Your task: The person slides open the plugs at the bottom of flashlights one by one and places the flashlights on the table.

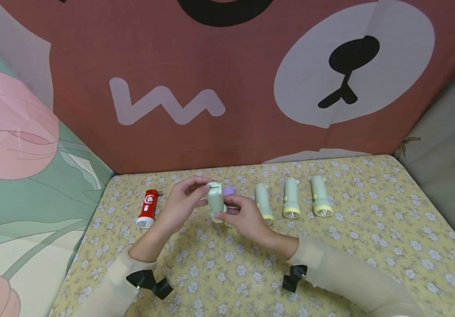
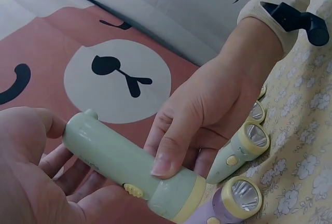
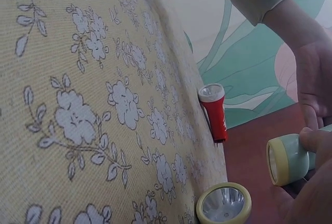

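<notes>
Pale green flashlight (image 1: 215, 201) held clear of the floral tablecloth (image 1: 370, 246) between both hands, just in front of the purple flashlight (image 1: 229, 190) lying on the cloth. Long axis runs roughly away from the person: lens end near, tail end far. Left hand (image 1: 181, 202) curls round the tail half; right hand (image 1: 245, 218) pinches the lens half, thumb on top. Both hands equally close, each gripping. The red flashlight (image 1: 147, 208) lies well left of the purple one, with three more green flashlights (image 1: 291, 202) to its right.
</notes>
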`<action>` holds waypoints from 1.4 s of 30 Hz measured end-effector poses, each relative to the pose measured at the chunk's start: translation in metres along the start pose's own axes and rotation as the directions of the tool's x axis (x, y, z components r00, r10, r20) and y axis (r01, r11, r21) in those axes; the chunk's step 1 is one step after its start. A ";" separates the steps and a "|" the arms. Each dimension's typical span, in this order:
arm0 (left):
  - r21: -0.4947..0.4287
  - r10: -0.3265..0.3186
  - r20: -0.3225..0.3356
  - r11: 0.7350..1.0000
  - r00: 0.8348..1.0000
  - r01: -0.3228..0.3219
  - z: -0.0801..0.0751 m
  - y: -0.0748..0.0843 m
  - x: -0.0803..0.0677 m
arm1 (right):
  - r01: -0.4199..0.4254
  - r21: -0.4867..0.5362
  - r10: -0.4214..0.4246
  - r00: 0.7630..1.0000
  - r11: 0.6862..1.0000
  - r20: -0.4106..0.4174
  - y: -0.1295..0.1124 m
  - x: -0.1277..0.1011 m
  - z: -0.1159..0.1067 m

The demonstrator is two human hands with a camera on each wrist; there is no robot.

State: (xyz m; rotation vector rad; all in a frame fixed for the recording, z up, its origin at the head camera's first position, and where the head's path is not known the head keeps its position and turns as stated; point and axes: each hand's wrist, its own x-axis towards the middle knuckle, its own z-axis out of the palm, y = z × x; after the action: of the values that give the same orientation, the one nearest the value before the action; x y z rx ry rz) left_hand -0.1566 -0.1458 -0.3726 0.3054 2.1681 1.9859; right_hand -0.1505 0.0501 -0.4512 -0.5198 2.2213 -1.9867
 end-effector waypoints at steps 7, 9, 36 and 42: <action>-0.011 -0.010 0.002 1.000 1.000 0.010 0.001 0.003 0.002 | 0.026 0.003 -0.026 1.000 1.000 -0.002 -0.001 0.001 0.001; -0.004 -0.013 0.000 1.000 1.000 0.013 0.001 0.004 0.002 | 0.038 0.007 -0.038 0.999 0.999 -0.001 0.000 0.002 0.001; -0.006 -0.017 0.126 1.000 0.992 0.018 -0.002 0.007 0.002 | 0.238 -0.163 -0.242 0.970 0.957 -0.001 0.007 -0.004 0.002; -0.015 -0.030 0.132 0.999 0.991 0.032 -0.002 0.007 0.002 | 0.296 -0.241 -0.303 0.953 0.924 0.008 0.010 -0.005 0.001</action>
State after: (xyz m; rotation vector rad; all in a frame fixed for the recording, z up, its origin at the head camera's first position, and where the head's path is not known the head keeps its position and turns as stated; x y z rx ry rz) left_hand -0.1593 -0.1464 -0.3652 0.3858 2.0616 1.9096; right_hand -0.1475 0.0512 -0.4617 -0.9159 2.5494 -1.8681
